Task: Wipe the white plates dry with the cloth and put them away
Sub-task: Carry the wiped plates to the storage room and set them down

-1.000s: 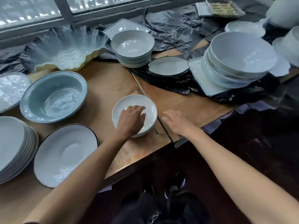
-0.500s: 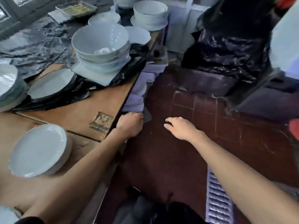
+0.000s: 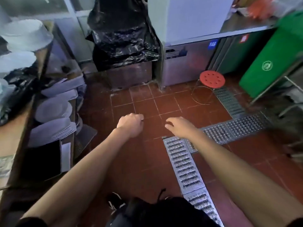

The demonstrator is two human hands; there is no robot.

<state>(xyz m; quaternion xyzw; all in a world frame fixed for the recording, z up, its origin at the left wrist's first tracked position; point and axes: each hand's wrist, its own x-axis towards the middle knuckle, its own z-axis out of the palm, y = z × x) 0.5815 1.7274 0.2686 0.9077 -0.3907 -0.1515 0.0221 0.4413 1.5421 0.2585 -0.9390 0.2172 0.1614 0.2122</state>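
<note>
Both arms reach out over the red tiled floor, away from the table. My left hand (image 3: 130, 124) is curled into a loose fist with nothing in it. My right hand (image 3: 178, 126) is flat, palm down, fingers spread and empty. White plates (image 3: 52, 110) are stacked on a low shelf at the left, under the wooden table (image 3: 9, 136). More white bowls (image 3: 24, 35) stand at the upper left on the table. No cloth is in view.
A metal floor drain grate (image 3: 185, 164) runs under my right arm. A red stool (image 3: 212, 78) stands ahead beside a steel cabinet (image 3: 185, 63). A green bin (image 3: 275, 59) is at the right, black plastic bags (image 3: 121, 35) ahead at the back.
The view has swung right, from the table of dishes to the floor. My left hand left the white bowl on the table; both hands now hang empty over the tiles.
</note>
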